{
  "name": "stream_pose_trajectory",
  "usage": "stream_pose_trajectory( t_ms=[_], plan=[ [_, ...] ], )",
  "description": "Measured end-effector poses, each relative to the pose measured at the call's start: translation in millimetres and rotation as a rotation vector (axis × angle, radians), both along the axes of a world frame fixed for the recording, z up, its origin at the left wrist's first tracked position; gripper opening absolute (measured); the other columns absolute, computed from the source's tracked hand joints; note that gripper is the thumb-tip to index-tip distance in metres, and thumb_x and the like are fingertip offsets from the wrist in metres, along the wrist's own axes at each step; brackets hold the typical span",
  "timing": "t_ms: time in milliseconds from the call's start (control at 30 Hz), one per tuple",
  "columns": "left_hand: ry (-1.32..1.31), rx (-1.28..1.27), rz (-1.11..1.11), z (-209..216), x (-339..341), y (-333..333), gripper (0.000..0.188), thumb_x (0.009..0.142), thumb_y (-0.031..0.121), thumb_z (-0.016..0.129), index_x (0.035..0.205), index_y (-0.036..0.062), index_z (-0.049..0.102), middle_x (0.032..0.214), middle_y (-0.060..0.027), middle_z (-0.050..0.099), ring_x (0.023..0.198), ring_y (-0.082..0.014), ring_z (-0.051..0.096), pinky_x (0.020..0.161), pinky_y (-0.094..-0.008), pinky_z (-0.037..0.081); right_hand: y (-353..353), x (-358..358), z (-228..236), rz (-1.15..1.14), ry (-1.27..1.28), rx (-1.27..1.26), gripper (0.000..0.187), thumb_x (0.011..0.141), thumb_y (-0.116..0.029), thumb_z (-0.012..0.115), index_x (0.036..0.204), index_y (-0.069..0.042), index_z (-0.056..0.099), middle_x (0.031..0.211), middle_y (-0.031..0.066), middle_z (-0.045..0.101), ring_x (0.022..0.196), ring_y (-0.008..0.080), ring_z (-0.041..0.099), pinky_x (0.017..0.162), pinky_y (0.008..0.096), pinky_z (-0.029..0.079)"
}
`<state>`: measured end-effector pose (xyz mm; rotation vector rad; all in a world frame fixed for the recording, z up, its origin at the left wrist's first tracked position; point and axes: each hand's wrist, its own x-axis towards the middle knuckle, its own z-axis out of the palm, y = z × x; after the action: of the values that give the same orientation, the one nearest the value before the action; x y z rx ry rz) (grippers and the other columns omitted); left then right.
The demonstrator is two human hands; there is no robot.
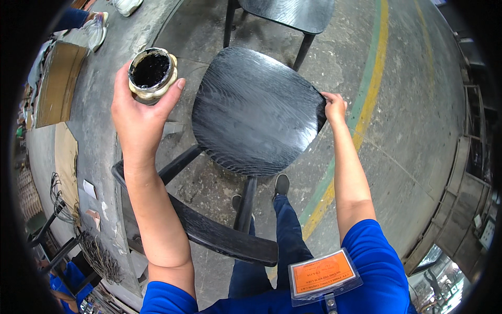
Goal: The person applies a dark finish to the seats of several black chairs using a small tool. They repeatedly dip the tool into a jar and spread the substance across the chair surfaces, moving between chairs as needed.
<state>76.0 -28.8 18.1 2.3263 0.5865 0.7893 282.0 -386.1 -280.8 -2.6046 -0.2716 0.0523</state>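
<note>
Left hand (138,123) clasps a dark-filled jar (151,74); right hand (335,108), grasp unclear, meets the right edge of the black seat (259,112), probably coating it; next calls for a level jar

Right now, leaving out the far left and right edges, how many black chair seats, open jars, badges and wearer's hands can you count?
Black chair seats: 2 (near seat, far seat)
Open jar: 1
Orange badge: 1
Hands: 2 (left hand holding the jar, right hand at the near seat's edge)
Total: 6
</note>
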Motion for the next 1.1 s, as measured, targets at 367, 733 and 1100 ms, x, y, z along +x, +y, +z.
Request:
stream_pose_trajectory(
  t_ms=[367,733,1100],
  plan=[
    [0.017,0.037,0.003,2.2,0.0,-1.2,0.058,0.069,0.019,0.088,0.115,0.0001,0.059,0.101,-0.0086,0.070,0.092,-0.0160,0.066,0.084,-0.0297,0.051,3.2,-2.8,-1.2,-0.010,0.050,-0.014,0.033,0.083,-0.002,0.058,0.099,-0.025,0.077,0.097,0.0054,0.062,0.096,0.0287,0.050,0.090,0.0369,0.041],
    [0.015,0.054,-0.002,1.4,1.0,-0.8,0.057,0.068,0.021,0.088,0.114,-0.0002,0.059,0.101,-0.0093,0.070,0.093,-0.0166,0.065,0.085,-0.0303,0.050,18.1,-31.1,8.2,0.092,-0.089,0.024,0.032,0.083,-0.002,0.059,0.098,-0.024,0.077,0.092,0.0043,0.060,0.095,0.0270,0.053,0.087,0.0361,0.046],
    [0.025,0.038,0.012,0.3,0.1,-0.4,0.059,0.068,0.022,0.088,0.115,-0.0002,0.059,0.102,-0.0095,0.070,0.094,-0.0174,0.066,0.085,-0.0306,0.050,26.2,-36.2,7.4,0.099,-0.112,-0.069,0.029,0.084,-0.005,0.061,0.096,-0.025,0.077,0.090,0.0016,0.060,0.095,0.0266,0.053,0.084,0.0378,0.048]
  ],
)
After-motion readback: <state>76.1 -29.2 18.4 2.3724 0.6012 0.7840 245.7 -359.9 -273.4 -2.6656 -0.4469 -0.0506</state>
